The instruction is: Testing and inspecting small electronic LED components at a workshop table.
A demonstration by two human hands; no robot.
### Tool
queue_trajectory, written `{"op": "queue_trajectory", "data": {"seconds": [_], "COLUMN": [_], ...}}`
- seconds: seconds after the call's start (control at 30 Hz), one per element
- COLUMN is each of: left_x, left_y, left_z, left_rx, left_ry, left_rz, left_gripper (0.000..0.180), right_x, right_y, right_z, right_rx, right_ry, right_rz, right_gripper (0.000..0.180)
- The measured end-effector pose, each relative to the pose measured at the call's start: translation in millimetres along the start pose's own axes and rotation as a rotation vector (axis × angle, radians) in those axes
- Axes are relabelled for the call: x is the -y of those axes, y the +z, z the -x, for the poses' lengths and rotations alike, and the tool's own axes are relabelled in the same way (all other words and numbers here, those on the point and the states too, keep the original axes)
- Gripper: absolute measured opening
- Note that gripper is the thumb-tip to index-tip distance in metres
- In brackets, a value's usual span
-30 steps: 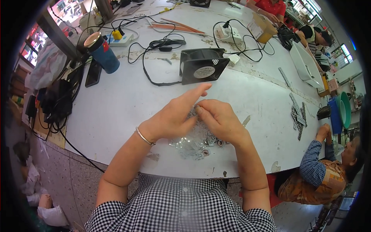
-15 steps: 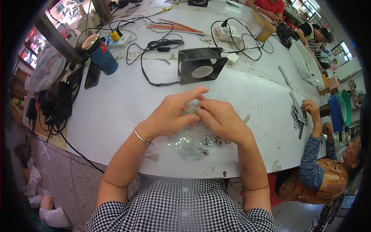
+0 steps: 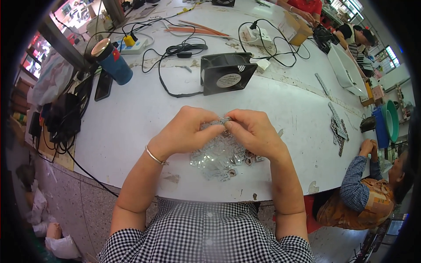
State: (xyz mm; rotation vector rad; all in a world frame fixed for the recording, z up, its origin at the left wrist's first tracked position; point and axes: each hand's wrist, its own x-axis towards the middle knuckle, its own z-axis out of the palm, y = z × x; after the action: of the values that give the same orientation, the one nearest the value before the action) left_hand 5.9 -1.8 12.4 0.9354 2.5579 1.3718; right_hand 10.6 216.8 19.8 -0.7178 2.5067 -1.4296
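Two hands: left hand (image 3: 186, 131) and right hand (image 3: 252, 131) meet fingertip to fingertip, both pinched narrowly on one small clear plastic piece (image 3: 221, 121).
Piece axis: roughly left-right between the grips (ends hidden by fingers).
Below the grip: pile of clear parts (image 3: 219, 158) on the white table (image 3: 131, 127).
Beyond the grip: black fan (image 3: 227, 72).

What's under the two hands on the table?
A pile of small clear plastic parts on the white table; the hands cover its upper part.
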Motion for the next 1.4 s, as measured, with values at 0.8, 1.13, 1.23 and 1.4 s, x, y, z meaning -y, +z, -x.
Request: {"op": "queue_trajectory", "data": {"seconds": [0.8,1.13,1.23,1.4], "left_x": [10.4,13.2,12.5,19.5], "left_y": [15.8,16.1,15.1,12.4], "left_z": [-7.7,-8.0,-8.6,-9.3], "left_rx": [-0.28,-0.321,-0.328,-0.344], "left_ry": [0.09,0.328,0.367,0.402], "left_rz": [0.083,-0.32,-0.386,-0.342], "left_gripper": [0.024,0.028,0.026,0.025], "right_x": [-5.8,-7.1,-5.3,-5.9], "right_y": [4.9,8.0,8.5,10.9], "right_z": [-0.9,-2.6,-2.0,-1.8], "right_rx": [-0.152,-0.17,-0.172,-0.133], "right_ry": [0.234,0.195,0.181,0.116], "right_rz": [-0.259,-0.128,-0.161,-0.152], "right_gripper": [0.02,0.019,0.019,0.019]}}
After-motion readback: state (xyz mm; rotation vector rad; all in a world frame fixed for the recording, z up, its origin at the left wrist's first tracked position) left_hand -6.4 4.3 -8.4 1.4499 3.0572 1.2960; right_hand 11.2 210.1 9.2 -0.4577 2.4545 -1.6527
